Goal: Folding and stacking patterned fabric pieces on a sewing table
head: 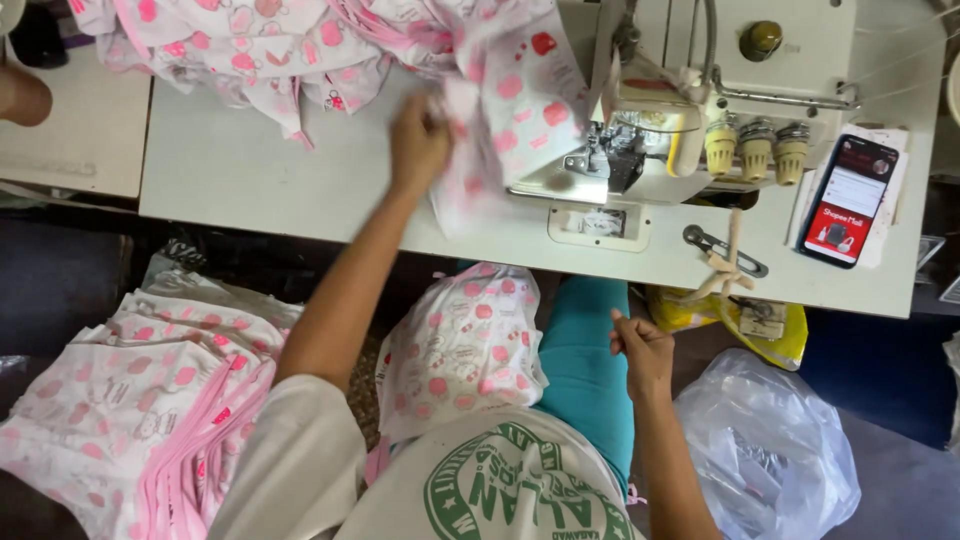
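Fabric point(505, 105) on table point(230, 170), long axis running from pile at far left toward serger point(650, 130) | left hand point(420, 140) fingers clamped on fabric edge | right hand point(642, 345) below table edge, fingers curled together, over lap | phone point(850, 200) right of serger

Left hand point(418, 140) reaches forward (grip closed); right hand point(642, 345) loosely curled.

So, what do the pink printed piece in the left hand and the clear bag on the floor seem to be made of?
Pink printed piece: soft woven or knit cloth, matte; it bunches in the left hand.
Clear bag: thin plastic film, glossy; it crinkles and is see-through.
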